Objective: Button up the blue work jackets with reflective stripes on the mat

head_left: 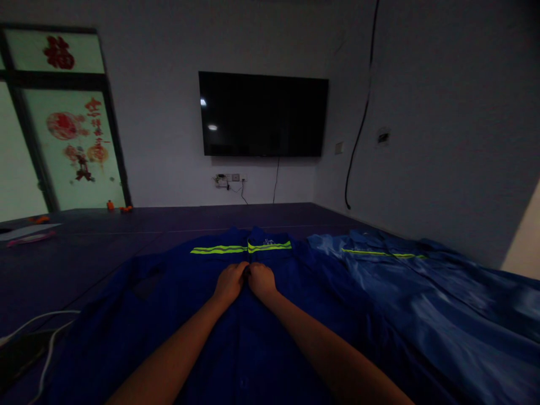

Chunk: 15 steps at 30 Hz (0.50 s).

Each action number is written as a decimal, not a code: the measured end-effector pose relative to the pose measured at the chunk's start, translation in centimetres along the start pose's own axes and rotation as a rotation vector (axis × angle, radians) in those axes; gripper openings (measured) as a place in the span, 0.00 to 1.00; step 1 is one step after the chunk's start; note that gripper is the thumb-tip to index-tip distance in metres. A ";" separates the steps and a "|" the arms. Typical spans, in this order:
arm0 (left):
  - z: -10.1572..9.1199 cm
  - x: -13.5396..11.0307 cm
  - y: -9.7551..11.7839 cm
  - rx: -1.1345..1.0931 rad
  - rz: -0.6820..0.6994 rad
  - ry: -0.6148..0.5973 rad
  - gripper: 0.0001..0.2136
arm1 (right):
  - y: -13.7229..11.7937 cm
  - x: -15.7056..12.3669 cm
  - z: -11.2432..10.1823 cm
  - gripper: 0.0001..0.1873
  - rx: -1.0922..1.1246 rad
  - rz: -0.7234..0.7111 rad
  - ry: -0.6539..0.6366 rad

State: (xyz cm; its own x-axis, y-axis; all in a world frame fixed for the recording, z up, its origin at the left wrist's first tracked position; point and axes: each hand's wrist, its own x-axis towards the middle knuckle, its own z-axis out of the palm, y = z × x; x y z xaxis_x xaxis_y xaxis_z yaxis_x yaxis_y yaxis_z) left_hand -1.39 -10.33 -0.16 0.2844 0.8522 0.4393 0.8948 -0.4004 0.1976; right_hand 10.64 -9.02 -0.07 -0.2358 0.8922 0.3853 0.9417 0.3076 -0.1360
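Dim room, purple surface [156, 225], dark blue jacket [242, 343] spread front up on it. On the jacket's front seam, just below its yellow stripe [221, 249]: left hand [230, 280] and right hand [262, 280] meeting, fingers curled closed, apparently pinching cloth or button, too dark to tell which. Seemingly fastening, so probably calling next for edges held aligned. Right of the jacket, paler jacket [396, 287]; beyond the jacket, wall-mounted television [264, 115].

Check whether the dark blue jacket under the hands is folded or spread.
Spread: the dark blue jacket lies front up, a sleeve reaching out to the side and the yellow-green chest stripe showing across both halves.
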 end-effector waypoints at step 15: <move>0.0 0.0 -0.1 -0.038 -0.001 0.002 0.21 | 0.2 -0.1 -0.3 0.11 0.016 0.005 -0.008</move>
State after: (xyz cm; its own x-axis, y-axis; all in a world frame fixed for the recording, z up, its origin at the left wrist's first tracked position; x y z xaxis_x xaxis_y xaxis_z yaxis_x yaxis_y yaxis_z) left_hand -1.49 -10.29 -0.13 0.2826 0.8520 0.4408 0.8813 -0.4120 0.2315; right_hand 10.89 -9.13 0.18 -0.2328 0.8963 0.3775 0.9389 0.3083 -0.1530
